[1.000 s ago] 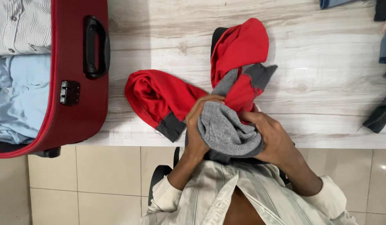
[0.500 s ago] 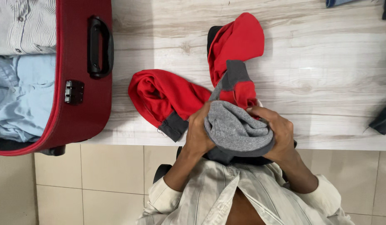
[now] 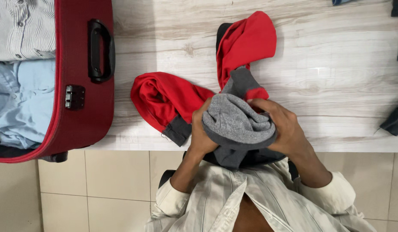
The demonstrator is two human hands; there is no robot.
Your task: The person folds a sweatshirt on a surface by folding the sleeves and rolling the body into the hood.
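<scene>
1. Sweatshirt sits bunched at the desk's near edge, red sleeves trailing far and left.
2. Your left hand and right hand each hold its grey roll in a closed grip.
3. Keep the roll tight (loose sleeves may unravel it).

Change over the last second: the grey fleece bundle has been gathered tighter between the left hand and right hand — the right hand, earlier low at the table's near edge, now reaches further over the roll's top. The dark grey cuff of the far red sleeve, at first splayed rightward across the tabletop, has been drawn in against the bundle — the sleeve now stands straighter above it.
</scene>
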